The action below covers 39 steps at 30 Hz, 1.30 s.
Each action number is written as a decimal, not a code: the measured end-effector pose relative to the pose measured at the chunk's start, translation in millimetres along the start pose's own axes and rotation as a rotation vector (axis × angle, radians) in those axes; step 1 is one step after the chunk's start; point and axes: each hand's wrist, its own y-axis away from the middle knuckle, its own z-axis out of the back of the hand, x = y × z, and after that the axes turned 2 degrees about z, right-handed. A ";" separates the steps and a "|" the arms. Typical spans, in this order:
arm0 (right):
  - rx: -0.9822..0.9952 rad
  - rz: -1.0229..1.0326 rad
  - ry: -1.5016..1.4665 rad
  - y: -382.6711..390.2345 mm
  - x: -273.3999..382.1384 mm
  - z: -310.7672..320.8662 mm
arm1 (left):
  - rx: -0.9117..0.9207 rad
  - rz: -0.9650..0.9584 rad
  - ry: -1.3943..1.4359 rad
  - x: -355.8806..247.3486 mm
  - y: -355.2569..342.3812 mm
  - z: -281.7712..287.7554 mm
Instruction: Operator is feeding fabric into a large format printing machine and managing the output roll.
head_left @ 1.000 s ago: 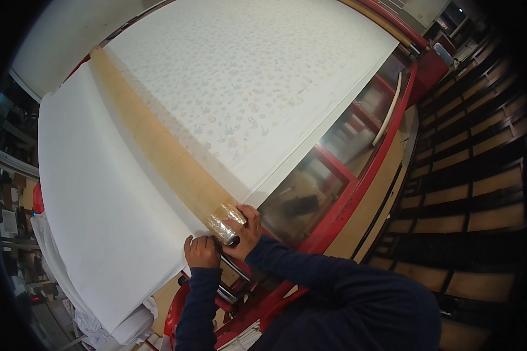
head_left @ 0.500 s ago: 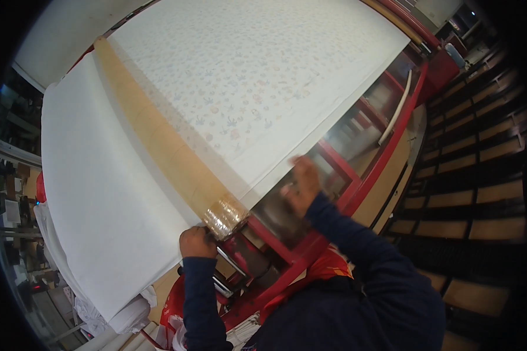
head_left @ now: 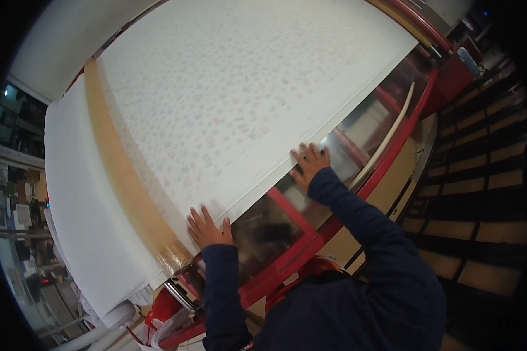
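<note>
My left hand (head_left: 209,230) has its fingers spread on the near edge of a white sheet with a faint pastel print (head_left: 240,76), just right of a long tan roll (head_left: 120,169). Shiny clear wrap covers the roll's near end. Further right and up, my right hand (head_left: 310,165) rests on the same edge, fingers apart. Left of the roll lies plain white material (head_left: 82,216), draped toward bunched cloth at the lower left.
A red machine frame (head_left: 293,212) with metal panels runs below the sheet edge, carrying a curved pale tube (head_left: 392,131). A metal bar (head_left: 178,295) sits under the roll's end. A dark slatted rack (head_left: 474,193) stands at right, cluttered shelving (head_left: 17,205) at far left.
Both hands have left the roll's end and spread onto the sheet edge, my right hand moving up and right. The roll now appears further left in the view.
</note>
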 end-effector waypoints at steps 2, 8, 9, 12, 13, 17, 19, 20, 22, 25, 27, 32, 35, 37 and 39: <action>-0.014 -0.010 -0.018 -6.1 -4.3 5.1 | 0.060 0.058 -0.124 -4.6 22.0 -32.1; -0.201 0.014 -0.190 41.9 -43.2 58.8 | 0.056 0.004 -0.111 -11.4 36.2 -38.1; -0.214 0.008 -0.180 56.2 -59.5 66.7 | 0.068 0.020 -0.148 -14.5 38.1 -37.7; -0.431 -0.183 -0.233 116.2 -127.6 89.4 | -0.020 0.008 -0.164 -21.4 46.0 -38.7; -0.521 -0.232 -0.192 137.1 -166.7 96.1 | -0.020 0.023 -0.141 -24.7 45.6 -45.1; -0.506 -0.494 -0.616 176.5 -298.7 144.2 | -0.054 0.151 -0.135 -60.2 33.4 -57.8; -0.496 -0.508 -0.629 179.3 -354.8 165.7 | -0.136 0.135 -0.102 -120.6 11.7 -68.4; -0.482 -0.532 -0.640 180.4 -382.2 174.0 | -0.235 0.030 -0.006 -157.4 -3.3 -73.2; -0.442 -0.505 -0.663 187.2 -434.3 187.5 | -0.345 -0.097 0.146 -256.2 -33.6 -90.4; -0.210 -0.450 -0.696 198.6 -479.7 213.5 | -0.315 -0.173 0.249 -408.4 -70.4 -114.1; -0.160 -0.511 -0.761 216.0 -521.6 229.5 | -0.146 -0.280 0.365 -525.5 -86.6 -117.4; -0.122 -0.579 -0.754 221.6 -640.9 259.9 | 0.260 -0.502 0.407 -763.0 -135.2 -134.5; -0.183 -0.551 -0.780 195.9 -684.1 291.5 | 0.272 -0.526 0.240 -864.5 -172.1 -155.5; -0.198 -0.544 -0.821 183.5 -716.3 298.8 | 0.297 -0.504 0.173 -917.6 -192.5 -169.8; -0.212 -0.539 -0.864 177.4 -755.8 302.0 | 0.315 -0.457 0.121 -963.8 -212.1 -188.6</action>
